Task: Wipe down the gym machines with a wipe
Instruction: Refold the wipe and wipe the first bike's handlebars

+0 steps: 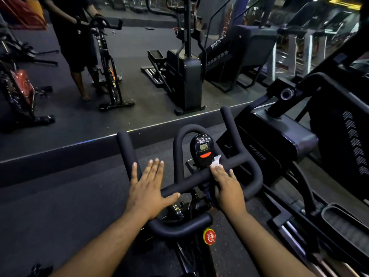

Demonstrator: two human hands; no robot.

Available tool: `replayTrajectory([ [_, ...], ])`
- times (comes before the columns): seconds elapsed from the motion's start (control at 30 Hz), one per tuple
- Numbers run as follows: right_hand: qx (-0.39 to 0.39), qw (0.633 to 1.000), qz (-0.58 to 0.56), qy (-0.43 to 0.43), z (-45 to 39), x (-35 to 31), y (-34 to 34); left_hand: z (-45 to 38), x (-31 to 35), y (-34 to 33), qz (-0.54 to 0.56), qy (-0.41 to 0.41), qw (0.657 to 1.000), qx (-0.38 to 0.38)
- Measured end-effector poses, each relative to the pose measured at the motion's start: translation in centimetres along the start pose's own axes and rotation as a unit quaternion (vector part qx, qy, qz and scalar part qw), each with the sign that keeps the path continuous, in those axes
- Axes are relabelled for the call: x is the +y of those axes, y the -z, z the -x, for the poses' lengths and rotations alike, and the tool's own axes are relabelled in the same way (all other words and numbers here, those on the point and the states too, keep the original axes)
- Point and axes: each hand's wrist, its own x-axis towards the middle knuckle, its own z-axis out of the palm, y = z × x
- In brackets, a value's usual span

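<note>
Head view: right hand point(229, 186) presses crumpled white wipe point(216, 161) on black foam handlebar point(191, 179); left hand point(148, 188) flat, released; other machines likely remain

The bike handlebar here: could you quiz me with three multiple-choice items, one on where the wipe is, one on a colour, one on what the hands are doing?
1. Where is the wipe?
A. On the floor
B. Under the right hand on the handlebar
C. On a pedal

2. What colour is the button on the console?
A. Orange-red
B. Green
C. Blue

3. How is the left hand?
A. Clenched in a fist
B. Holding a bottle
C. Flat, fingers straight, on the handlebar

Answers: 1 B, white wipe pokes out from beneath the fingertips beside the console. 2 A, an orange-red patch sits below the small display. 3 C, the fingers lie spread and straight over the bar.
</note>
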Motion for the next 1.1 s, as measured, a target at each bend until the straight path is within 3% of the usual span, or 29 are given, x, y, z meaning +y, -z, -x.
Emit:
replayTrajectory([
  [0.13, -0.026, 1.000, -0.005, -0.001, -0.1, -1.7, -0.4, 0.0, -0.1, -0.1, 0.001, 0.002, 1.000, 0.005],
  [0.33, -0.116, 0.982, -0.036, 0.147, 2.4, -0.6, 0.8, 0.1, 0.0, -0.1, -0.001, 0.004, 1.000, 0.006],
  [0.4, -0.105, 0.979, -0.031, 0.170, 2.7, 0.4, 1.9, 0.1, 0.0, 0.0, -0.001, 0.003, 1.000, 0.002],
  [0.47, -0.030, 0.995, -0.090, 0.034, 2.1, 1.3, 3.3, 0.0, 0.0, 0.1, -0.002, 0.003, 1.000, 0.002],
  [0.53, 0.035, 0.988, -0.121, -0.088, 0.7, 1.6, 3.4, -0.1, 0.1, 0.1, -0.002, 0.005, 1.000, 0.007],
  [0.67, -0.061, 0.992, -0.047, -0.097, -0.3, -2.3, 0.8, 0.1, 0.0, 0.0, -0.002, 0.003, 1.000, 0.009],
  [0.73, -0.077, 0.995, -0.045, -0.053, 0.4, -4.6, 0.1, 0.0, 0.1, 0.0, 0.002, 0.003, 1.000, 0.012],
  [0.83, -0.145, 0.980, -0.074, 0.118, 1.5, -6.1, 0.4, 0.0, 0.0, -0.4, -0.002, -0.004, 1.000, 0.012],
  [0.9, -0.152, 0.971, -0.108, 0.146, 1.7, -5.6, 1.8, 0.2, -0.2, -0.6, -0.003, -0.011, 1.000, 0.015],
  [1.0, -0.040, 0.986, -0.160, 0.037, 0.0, -2.2, 4.1, 0.2, -0.3, -0.5, 0.000, -0.012, 1.000, 0.019],
  [1.1, 0.061, 0.987, -0.071, -0.127, -3.3, 3.5, 6.5, 0.0, -0.3, -0.6, -0.004, -0.010, 1.000, 0.014],
])
